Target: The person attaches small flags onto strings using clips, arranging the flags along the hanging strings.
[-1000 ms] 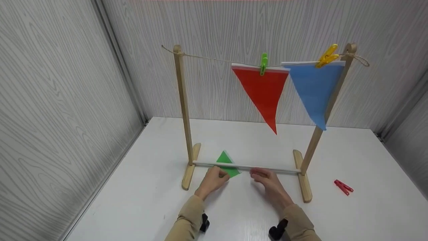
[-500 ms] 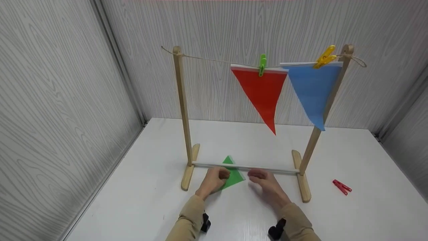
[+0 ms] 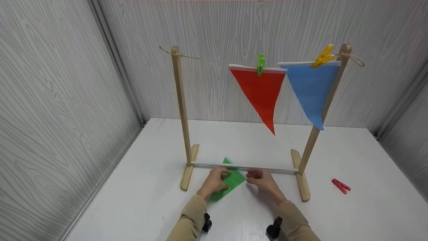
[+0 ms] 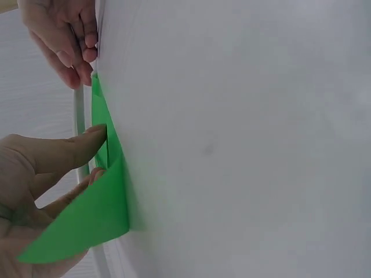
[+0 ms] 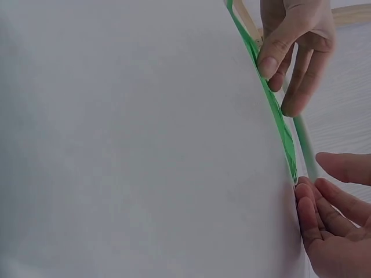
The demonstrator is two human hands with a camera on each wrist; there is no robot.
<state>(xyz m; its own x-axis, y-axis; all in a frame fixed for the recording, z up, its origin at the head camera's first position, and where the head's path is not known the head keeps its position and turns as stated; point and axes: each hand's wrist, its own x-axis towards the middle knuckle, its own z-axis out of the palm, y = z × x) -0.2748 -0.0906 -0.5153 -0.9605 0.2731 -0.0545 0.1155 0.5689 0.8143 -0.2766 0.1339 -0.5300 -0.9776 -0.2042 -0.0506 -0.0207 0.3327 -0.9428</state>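
A green triangular pennant (image 3: pixel 235 180) lies on the white table, crossing under the low white rod (image 3: pixel 274 169) of a wooden stand. My left hand (image 3: pixel 214 182) touches it with thumb and fingertips spread apart; part of the cloth is hidden under that hand. In the left wrist view the pennant (image 4: pixel 87 220) bulges up, its free end lying over the palm. My right hand (image 3: pixel 264 182) is beside the pennant's right corner. Seen from the right wrist, the fingertips (image 5: pixel 302 191) rest right at that corner, the thumb held away from them.
Twine (image 3: pixel 207 59) runs between two wooden posts (image 3: pixel 181 107). From it hang a red pennant (image 3: pixel 260 93) under a green clothespin (image 3: pixel 260 65) and a blue pennant (image 3: pixel 309 90) under a yellow clothespin (image 3: pixel 322 58). A red clothespin (image 3: pixel 341 186) lies at the right.
The green pennant has slid toward me and now shows more below the rod. My left thumb and fingers have spread apart. The right hand has barely moved.
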